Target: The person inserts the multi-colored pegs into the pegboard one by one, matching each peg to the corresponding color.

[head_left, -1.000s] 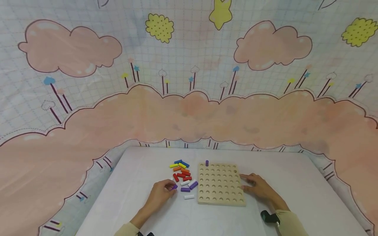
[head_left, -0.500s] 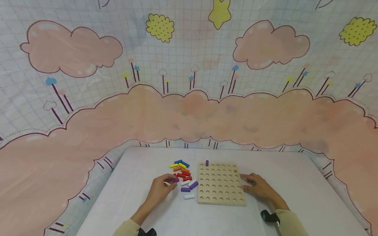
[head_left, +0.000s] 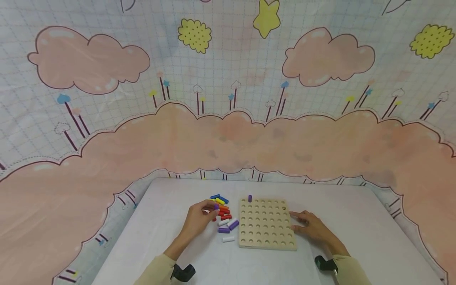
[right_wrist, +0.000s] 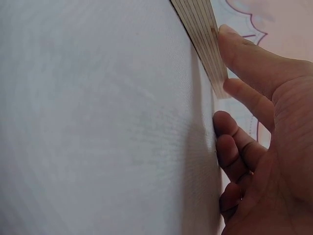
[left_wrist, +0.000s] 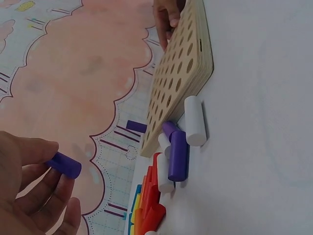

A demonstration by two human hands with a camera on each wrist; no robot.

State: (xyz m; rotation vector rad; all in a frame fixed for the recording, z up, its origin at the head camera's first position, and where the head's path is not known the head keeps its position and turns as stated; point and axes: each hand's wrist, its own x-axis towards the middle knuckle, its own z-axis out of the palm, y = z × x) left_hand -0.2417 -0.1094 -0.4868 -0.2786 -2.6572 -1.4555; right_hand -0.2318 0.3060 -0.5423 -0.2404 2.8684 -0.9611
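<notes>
Between thumb and fingers my left hand [head_left: 198, 217] pinches a purple peg [left_wrist: 66, 165], raised above the loose pegs. A square wooden pegboard [head_left: 267, 224] with rows of round holes lies to the right. One purple peg [head_left: 250, 198] stands upright in a hole of its far row, near the left corner. At the board's right side, my right hand [head_left: 312, 226] touches the edge with thumb and a fingertip, as the right wrist view shows; its other fingers bend loosely near the tabletop.
Left of the board lie loose pegs: blue [head_left: 223, 200], yellow [head_left: 220, 201], orange [head_left: 223, 207], red [head_left: 226, 217], white [head_left: 228, 239] and purple [head_left: 224, 230]. A white cloth covers the table [head_left: 267, 269], with a patterned curtain [head_left: 249, 142] behind.
With the purple peg pinched, my left hand has moved away from me and slightly right, over the red and orange pegs. My right hand and the board have stayed put.
</notes>
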